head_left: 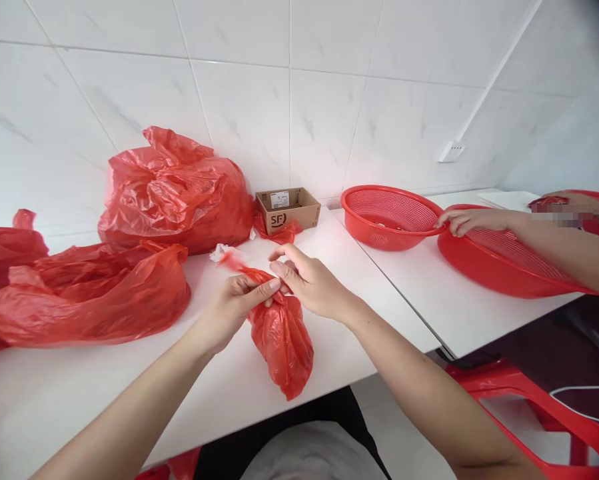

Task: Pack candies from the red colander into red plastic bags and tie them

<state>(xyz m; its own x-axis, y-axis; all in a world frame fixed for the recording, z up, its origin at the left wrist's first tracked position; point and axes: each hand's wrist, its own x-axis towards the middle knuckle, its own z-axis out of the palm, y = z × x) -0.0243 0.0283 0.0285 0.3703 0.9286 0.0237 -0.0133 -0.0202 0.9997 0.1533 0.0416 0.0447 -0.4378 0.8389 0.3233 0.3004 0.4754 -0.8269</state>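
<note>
Small red plastic bag [284, 340], nearest item, full end pointing back at the wearer over the white table [219, 393]; can't tell if it rests on the top or hangs just above. Film looks thin, soft, crinkly; probably light, a bit slippery, easy to tear if yanked. Contents hidden, so weight and fragility are guesses. Best hold: the gathered neck, pinched, other hand close beside it; the bulging body would likely shift and slump. Next out, the fingers: left hand [234, 300] closed on the neck, thumb pressed flat on top, fingers curled under. Right hand [314, 283] just beside, fingers bent, thumb and index slightly parted above the neck, lower fingertips close to the film; can't tell if they grip any. Bag body sits below both hands, on the wearer's side; neck runs between the fingertips, loose end sticking out beyond, blurred. Farther: low red bag [94, 293] off to the left, big knotted-looking red bag [174, 193] behind, open cardboard box [296, 218] beside it near the wall, red mesh basket [379, 237] to the right, co-worker's hand [469, 219] at its rim.
</note>
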